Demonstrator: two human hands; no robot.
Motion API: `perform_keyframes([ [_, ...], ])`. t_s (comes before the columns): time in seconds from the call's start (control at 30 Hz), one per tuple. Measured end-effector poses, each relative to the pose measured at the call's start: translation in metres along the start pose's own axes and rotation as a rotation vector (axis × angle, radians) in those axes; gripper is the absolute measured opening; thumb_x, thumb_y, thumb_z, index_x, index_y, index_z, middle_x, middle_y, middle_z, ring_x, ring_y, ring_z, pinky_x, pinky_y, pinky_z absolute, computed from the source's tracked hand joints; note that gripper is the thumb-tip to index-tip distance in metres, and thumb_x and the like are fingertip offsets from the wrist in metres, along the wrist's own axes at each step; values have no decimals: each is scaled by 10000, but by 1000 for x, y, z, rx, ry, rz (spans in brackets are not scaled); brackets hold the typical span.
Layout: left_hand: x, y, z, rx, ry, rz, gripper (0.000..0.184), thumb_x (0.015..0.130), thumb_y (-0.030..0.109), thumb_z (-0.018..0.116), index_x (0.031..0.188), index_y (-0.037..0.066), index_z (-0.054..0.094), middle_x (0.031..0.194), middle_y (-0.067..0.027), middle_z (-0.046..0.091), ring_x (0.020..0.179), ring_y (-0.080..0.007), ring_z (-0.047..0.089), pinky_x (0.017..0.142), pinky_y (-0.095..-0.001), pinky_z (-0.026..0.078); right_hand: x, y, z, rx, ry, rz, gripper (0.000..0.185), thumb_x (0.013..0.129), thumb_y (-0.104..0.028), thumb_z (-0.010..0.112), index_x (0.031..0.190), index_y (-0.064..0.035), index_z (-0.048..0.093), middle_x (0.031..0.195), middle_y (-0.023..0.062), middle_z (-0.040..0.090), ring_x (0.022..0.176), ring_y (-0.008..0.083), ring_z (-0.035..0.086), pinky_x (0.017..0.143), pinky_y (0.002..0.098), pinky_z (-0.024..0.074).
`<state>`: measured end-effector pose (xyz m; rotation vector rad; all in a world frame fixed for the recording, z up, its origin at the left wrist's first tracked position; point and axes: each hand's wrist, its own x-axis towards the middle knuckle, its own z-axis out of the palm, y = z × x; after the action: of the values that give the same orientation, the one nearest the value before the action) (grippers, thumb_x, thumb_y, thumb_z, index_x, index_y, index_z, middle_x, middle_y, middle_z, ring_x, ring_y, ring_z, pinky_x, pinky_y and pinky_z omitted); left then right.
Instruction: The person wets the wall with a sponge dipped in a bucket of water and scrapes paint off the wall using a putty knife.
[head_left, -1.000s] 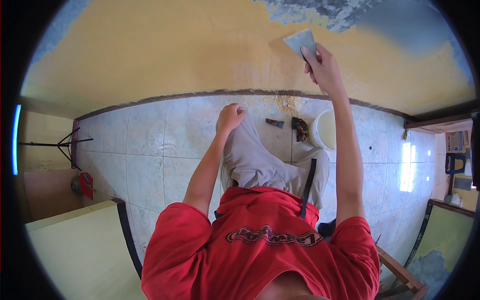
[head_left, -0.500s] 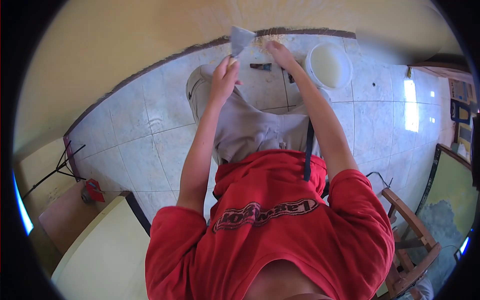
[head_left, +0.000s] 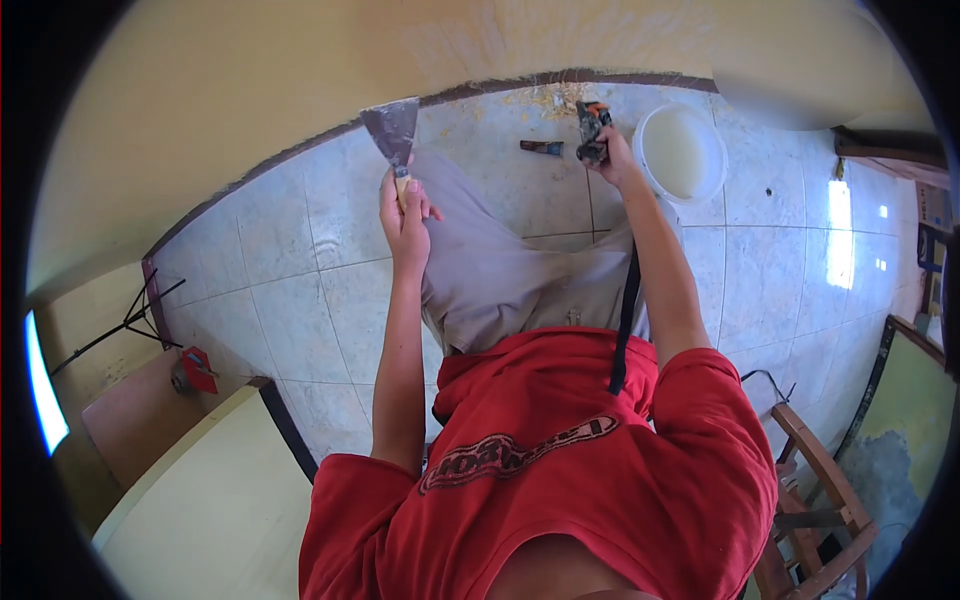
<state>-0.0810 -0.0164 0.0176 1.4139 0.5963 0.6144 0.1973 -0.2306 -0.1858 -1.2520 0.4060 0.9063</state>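
My left hand [head_left: 405,215] is closed round the light wooden handle of a putty knife [head_left: 392,130], its wide metal blade pointing up in front of the wall. My right hand [head_left: 617,160] grips a black tool with orange parts [head_left: 593,130]; its exact kind is unclear. It is beside a white bucket [head_left: 683,152] with pale liquid inside. A small dark-and-grey paintbrush-like tool [head_left: 541,147] lies on the tiles between my hands.
Yellowish scrapings [head_left: 555,100] litter the floor along the dark skirting [head_left: 470,91]. The wall [head_left: 250,100] curves ahead. A pale panel [head_left: 200,500] stands at lower left, a wooden frame [head_left: 815,500] at lower right. A black stand [head_left: 125,320] is at left.
My left hand has moved left and down with the putty knife, whose blade has tilted left. My right hand has drawn back from the scrapings and now holds the black-and-orange tool.
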Motion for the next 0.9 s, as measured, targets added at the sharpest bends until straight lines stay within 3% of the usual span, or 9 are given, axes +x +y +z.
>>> perform_keyframes([
  [0.1, 8, -9, 6, -14, -52, 1, 378, 1020, 204, 483, 1330, -11, 465, 737, 21, 428, 616, -49, 397, 545, -244, 478, -73, -61, 32, 299, -193, 41, 225, 929, -284, 525, 1041, -88, 536, 768, 61, 574, 593, 229, 600, 421, 373, 478],
  [0.2, 17, -13, 13, -6, -93, 12, 361, 1017, 196, 488, 1311, -13, 482, 742, 17, 444, 610, -48, 402, 541, -239, 479, -109, -100, 26, 4, -265, -89, 306, 949, -390, 565, 1010, -91, 573, 767, 49, 580, 600, 159, 589, 474, 366, 502],
  [0.3, 17, -14, 16, 25, -113, 25, 346, 1015, 190, 490, 1293, -16, 499, 745, 14, 455, 606, -47, 406, 539, -236, 480, -100, -125, -18, -763, 56, -447, 668, 899, -517, 592, 1278, 29, 523, 862, 115, 679, 806, 228, 665, 747, 367, 530],
  [0.4, 17, -13, 19, 30, -110, 29, 334, 1014, 187, 491, 1278, -17, 517, 746, 13, 459, 607, -47, 410, 539, -236, 485, -92, -137, -60, -1377, 430, -494, 555, 861, -466, 611, 1160, 0, 575, 1030, 225, 684, 978, 362, 668, 857, 423, 519],
  [0.43, 18, -13, 21, 27, -101, 27, 334, 1014, 187, 490, 1279, -16, 516, 744, 13, 458, 607, -47, 410, 540, -236, 485, -88, -136, -64, -1376, 437, -493, 555, 861, -466, 611, 1160, 0, 575, 1030, 225, 684, 978, 362, 668, 857, 423, 519],
  [0.5, 17, -13, 21, 26, -91, 18, 334, 1015, 187, 490, 1280, -14, 515, 742, 14, 456, 606, -47, 409, 540, -236, 486, -84, -128, -69, -1528, 415, -249, 457, 866, -403, 600, 1119, -23, 579, 1101, 224, 672, 1037, 382, 651, 897, 458, 512],
  [0.63, 15, -12, 20, 32, -95, 21, 337, 1016, 185, 484, 1288, -12, 512, 737, 17, 451, 605, -46, 406, 542, -240, 487, -54, -90, -84, -1880, 318, -408, 319, 865, -207, 600, 1118, -12, 610, 1085, 225, 681, 990, 386, 675, 806, 447, 567],
  [0.73, 15, -10, 20, 51, -99, 13, 340, 1015, 180, 481, 1295, -10, 510, 741, 17, 450, 604, -47, 403, 543, -243, 487, -26, -78, -88, -2112, 202, -258, 239, 855, -159, 602, 1042, -29, 675, 1049, 218, 693, 979, 374, 683, 790, 440, 575],
  [0.9, 18, -11, 23, 45, -110, 25, 342, 1014, 174, 478, 1302, -9, 507, 744, 16, 451, 604, -48, 401, 544, -244, 486, -46, -117, -68, -2163, 171, -378, 249, 839, -208, 619, 1006, -43, 700, 1028, 214, 694, 972, 350, 687, 812, 444, 565],
])
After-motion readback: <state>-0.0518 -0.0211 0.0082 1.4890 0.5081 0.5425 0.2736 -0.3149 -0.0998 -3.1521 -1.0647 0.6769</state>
